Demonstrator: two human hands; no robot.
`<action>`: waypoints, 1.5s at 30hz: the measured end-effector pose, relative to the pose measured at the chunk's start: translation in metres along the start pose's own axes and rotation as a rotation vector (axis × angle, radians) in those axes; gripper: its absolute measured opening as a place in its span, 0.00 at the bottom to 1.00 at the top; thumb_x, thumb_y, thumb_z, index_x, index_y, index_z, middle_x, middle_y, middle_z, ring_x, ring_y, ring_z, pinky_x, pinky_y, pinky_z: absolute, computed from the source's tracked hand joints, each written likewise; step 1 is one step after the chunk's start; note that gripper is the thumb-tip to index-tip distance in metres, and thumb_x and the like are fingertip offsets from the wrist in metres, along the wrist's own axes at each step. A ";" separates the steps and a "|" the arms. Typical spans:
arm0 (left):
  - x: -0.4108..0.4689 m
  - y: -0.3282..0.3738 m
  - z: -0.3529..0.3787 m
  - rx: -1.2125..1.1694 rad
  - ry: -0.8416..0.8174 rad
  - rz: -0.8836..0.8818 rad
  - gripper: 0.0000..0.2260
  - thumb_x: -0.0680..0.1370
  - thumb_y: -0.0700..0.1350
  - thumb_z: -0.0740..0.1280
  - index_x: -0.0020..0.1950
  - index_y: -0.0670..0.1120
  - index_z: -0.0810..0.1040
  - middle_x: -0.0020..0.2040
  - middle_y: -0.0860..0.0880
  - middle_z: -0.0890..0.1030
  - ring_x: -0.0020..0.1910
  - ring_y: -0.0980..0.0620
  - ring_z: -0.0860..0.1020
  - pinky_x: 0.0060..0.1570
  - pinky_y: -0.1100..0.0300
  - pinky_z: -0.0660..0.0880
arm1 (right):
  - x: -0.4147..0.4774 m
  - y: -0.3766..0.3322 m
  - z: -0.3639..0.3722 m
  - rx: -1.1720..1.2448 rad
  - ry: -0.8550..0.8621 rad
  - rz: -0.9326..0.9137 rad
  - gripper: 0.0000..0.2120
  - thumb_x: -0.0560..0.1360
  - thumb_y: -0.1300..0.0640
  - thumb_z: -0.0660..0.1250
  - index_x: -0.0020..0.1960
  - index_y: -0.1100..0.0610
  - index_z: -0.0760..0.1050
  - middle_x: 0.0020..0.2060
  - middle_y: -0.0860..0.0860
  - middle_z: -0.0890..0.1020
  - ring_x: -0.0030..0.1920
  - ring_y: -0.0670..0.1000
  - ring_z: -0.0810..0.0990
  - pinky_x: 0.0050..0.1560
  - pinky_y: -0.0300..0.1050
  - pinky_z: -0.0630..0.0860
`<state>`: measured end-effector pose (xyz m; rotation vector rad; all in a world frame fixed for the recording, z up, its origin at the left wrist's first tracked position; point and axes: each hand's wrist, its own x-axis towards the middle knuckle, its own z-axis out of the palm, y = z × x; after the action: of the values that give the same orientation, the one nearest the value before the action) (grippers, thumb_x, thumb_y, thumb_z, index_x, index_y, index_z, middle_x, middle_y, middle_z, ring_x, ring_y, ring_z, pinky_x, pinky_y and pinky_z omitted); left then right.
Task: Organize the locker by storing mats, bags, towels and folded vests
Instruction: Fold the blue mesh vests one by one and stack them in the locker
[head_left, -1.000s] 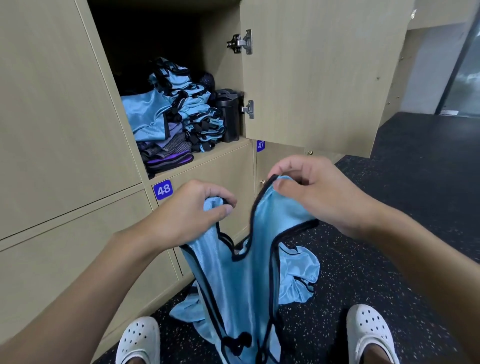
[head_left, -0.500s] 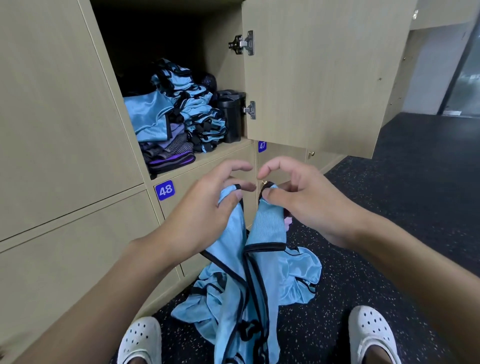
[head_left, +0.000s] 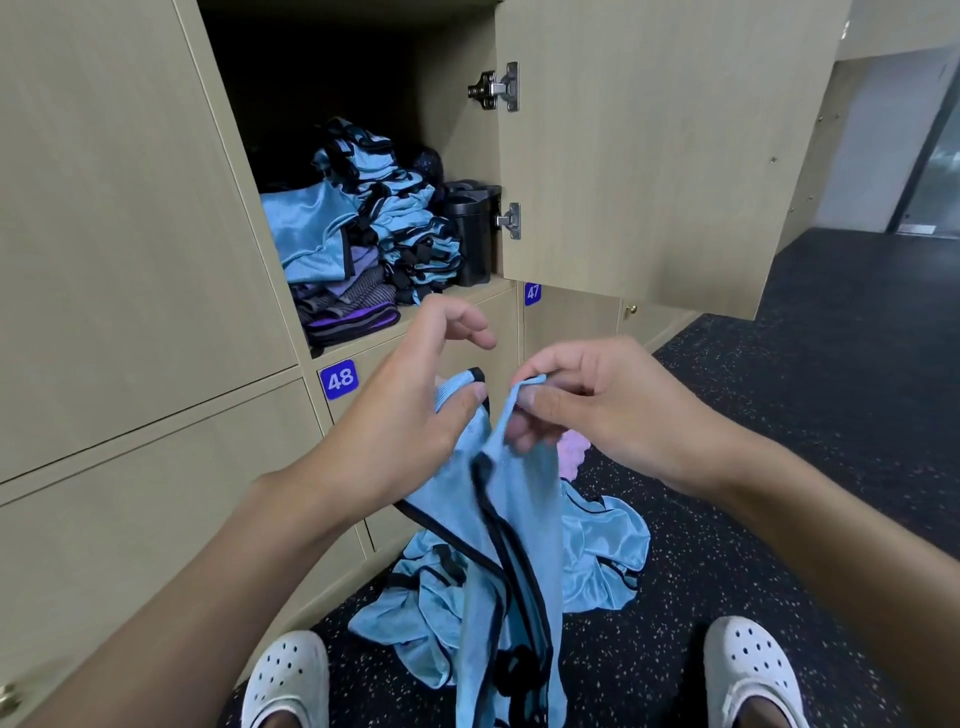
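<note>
Your 2 bare arms reach in from the bottom corners and meet at the centre. Your left hand (head_left: 410, 421) holds a blue vest (head_left: 519, 519) under its thumb, with the forefinger lifted and loosely curled above. Your right hand (head_left: 602, 410), just beside it, pinches the vest's top edge between thumb and forefinger, the other fingers curled beneath.

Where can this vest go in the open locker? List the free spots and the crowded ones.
Free: the dark space above the blue vest lying on the towels at left; a thin shelf strip before the black container. Crowded: the shelf itself, filled across by towels, the folded vest stack and container.
</note>
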<state>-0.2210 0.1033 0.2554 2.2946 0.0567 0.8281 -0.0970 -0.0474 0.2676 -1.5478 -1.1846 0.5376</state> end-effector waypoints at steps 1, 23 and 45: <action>0.000 0.000 0.000 -0.016 0.004 -0.001 0.18 0.79 0.35 0.66 0.61 0.54 0.67 0.59 0.59 0.75 0.48 0.46 0.76 0.37 0.55 0.72 | 0.001 0.002 0.001 -0.049 0.033 -0.016 0.05 0.78 0.65 0.65 0.47 0.61 0.80 0.33 0.52 0.83 0.30 0.44 0.80 0.35 0.35 0.75; -0.011 0.021 -0.002 0.145 -0.149 -0.195 0.20 0.68 0.63 0.72 0.41 0.50 0.71 0.35 0.60 0.72 0.33 0.60 0.69 0.36 0.65 0.66 | 0.007 0.011 0.010 0.016 0.201 -0.148 0.09 0.74 0.65 0.72 0.37 0.62 0.75 0.31 0.56 0.75 0.31 0.47 0.67 0.26 0.34 0.64; -0.002 0.024 -0.016 -0.191 0.189 -0.218 0.07 0.76 0.34 0.70 0.39 0.41 0.77 0.31 0.54 0.74 0.31 0.54 0.69 0.29 0.62 0.65 | 0.006 0.001 -0.006 0.035 0.301 -0.150 0.16 0.69 0.61 0.77 0.34 0.58 0.69 0.29 0.56 0.73 0.31 0.50 0.66 0.31 0.40 0.64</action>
<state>-0.2360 0.0943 0.2780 1.9858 0.2941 0.8929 -0.0897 -0.0450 0.2701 -1.4377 -1.0423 0.2151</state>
